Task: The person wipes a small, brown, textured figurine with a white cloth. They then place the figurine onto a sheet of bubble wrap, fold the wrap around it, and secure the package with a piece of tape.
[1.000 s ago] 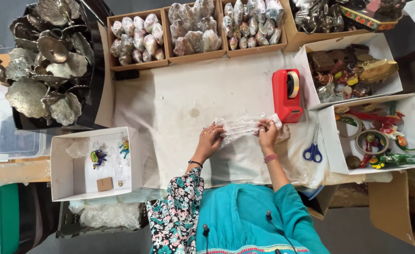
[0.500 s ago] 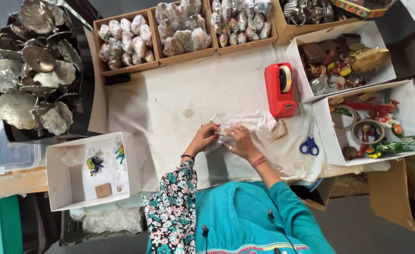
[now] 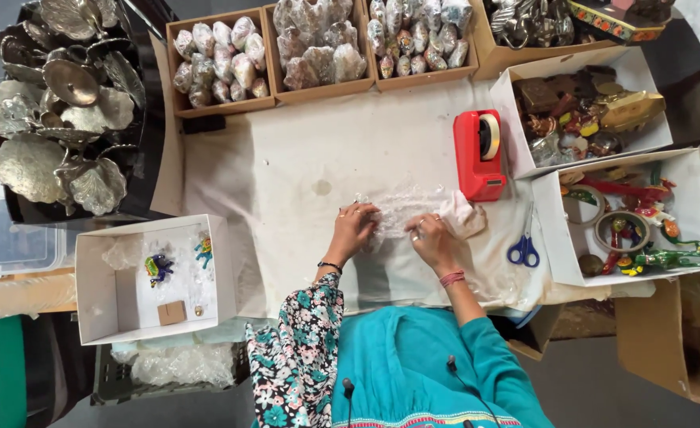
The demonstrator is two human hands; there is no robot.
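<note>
Bubble wrap lay at the middle of the frame on a white cloth, and it was pressed down from both ends. The left hand was laid on its left end with fingers curled over the plastic, and the right hand was set on its right part, fingers bent and gripping the sheet (what was inside the wrap could not be made out). A crumpled white wad was seen touching the wrap's right end.

A red tape dispenser stood just above and to the right of the wrap. Blue scissors were placed to the right of the right hand, near the cloth's edge.

Along the top of the frame three brown boxes were filled with wrapped bundles. At the right, two white boxes were packed with painted and brass trinkets. At the lower left, a white box was seen well apart from the hands, with a few small coloured figures and a brown block inside. Metal leaf-shaped dishes were heaped at the upper left.
</note>
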